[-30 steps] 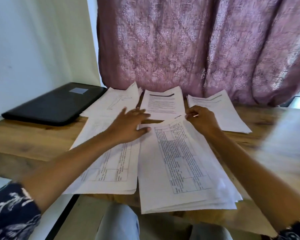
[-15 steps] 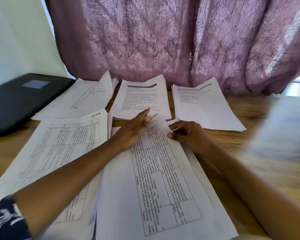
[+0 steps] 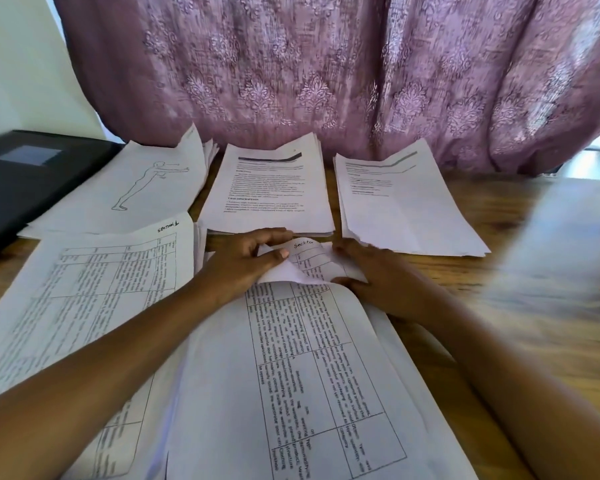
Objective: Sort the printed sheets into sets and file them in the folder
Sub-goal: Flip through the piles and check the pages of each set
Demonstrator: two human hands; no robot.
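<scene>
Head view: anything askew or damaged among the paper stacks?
The top sheet nearest the camera is buckled at its far end, bunched between the left hand and right hand. The figure-drawing stack, far left, is fanned unevenly. No tears visible.

- Along the back of the table (image 3: pixel 499 271), before the curtain (image 3: pixel 326 81), left to right: folder (image 3: pixel 25 181), figure pile (image 3: pixel 129 188), middle text pile (image 3: pixel 271 199), right text pile (image 3: pixel 402 209).
- In front: left grid pile (image 3: pixel 84 289), with the near grid pile (image 3: pixel 291 393) to its right.
- The left hand (image 3: pixel 243 265) and right hand (image 3: pixel 371 282) hold the near grid pile's far edge.
</scene>
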